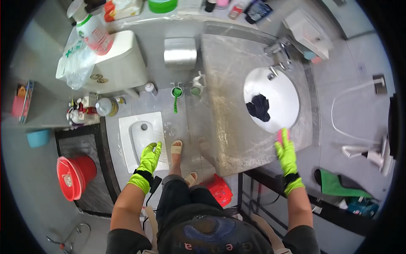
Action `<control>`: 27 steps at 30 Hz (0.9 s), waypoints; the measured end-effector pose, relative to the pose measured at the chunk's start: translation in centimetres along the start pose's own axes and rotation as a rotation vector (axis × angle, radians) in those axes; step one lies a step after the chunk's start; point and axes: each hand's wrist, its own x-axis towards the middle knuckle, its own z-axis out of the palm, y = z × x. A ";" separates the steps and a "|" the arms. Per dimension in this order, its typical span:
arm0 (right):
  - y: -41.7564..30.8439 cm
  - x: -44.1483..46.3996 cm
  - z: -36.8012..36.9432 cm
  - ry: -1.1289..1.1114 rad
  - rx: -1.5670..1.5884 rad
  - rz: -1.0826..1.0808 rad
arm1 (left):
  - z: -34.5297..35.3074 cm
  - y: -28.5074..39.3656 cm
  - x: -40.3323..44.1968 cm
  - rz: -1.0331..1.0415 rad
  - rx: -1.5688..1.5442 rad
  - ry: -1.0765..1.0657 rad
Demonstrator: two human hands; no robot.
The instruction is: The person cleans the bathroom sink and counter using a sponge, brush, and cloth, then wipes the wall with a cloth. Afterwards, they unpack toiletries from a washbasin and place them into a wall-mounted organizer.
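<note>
Both hands wear bright yellow-green gloves. My right hand (286,153) is at the front rim of the white sink (284,99), its fingers closed on a small pink thing (280,136) that shows beside the fingertips. A dark cloth (259,108) lies bunched inside the sink, apart from my hand. The grey marble countertop (224,110) surrounds the sink. Over the floor at the left, my left hand (150,156) hangs in the air near the white squat toilet (141,142), its fingers apart and nothing between them.
A chrome faucet (279,59) stands behind the sink. Red buckets (76,175) are at the left, and a red stool (218,190) is below the counter. Bottles (105,107) stand by the left wall. A green brush (176,99) hangs on the wall. A hair dryer (376,158) is at the right.
</note>
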 end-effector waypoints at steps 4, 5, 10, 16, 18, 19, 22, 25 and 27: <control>-3.0 -1.1 1.8 -0.059 -0.200 -0.277 | 2.1 4.6 -2.5 0.279 0.108 0.216; -8.5 -2.1 3.3 -0.228 -0.201 -0.278 | 3.1 6.5 -3.6 0.381 0.170 0.314; -9.4 -6.0 6.0 -0.183 -0.055 -0.471 | 3.2 20.7 -8.5 0.931 0.115 0.456; 9.1 -1.6 -3.8 0.347 -0.434 -0.088 | 6.7 26.2 -6.4 1.048 0.242 0.342; 1.7 -1.2 -4.6 0.063 -0.157 0.038 | 7.9 28.6 -4.7 1.073 0.338 0.342; -0.1 -1.1 -1.7 0.002 -0.052 -0.090 | 8.3 29.9 -3.7 1.049 0.425 0.314; -5.9 -6.2 5.9 0.126 0.087 -0.629 | 9.1 32.3 1.7 0.993 0.670 0.231; -1.5 -2.8 1.1 0.175 -0.039 -0.467 | 9.2 32.8 2.9 0.997 0.771 0.218; 7.9 1.9 -3.4 0.211 0.035 -0.234 | 9.1 32.8 2.9 1.034 0.792 0.240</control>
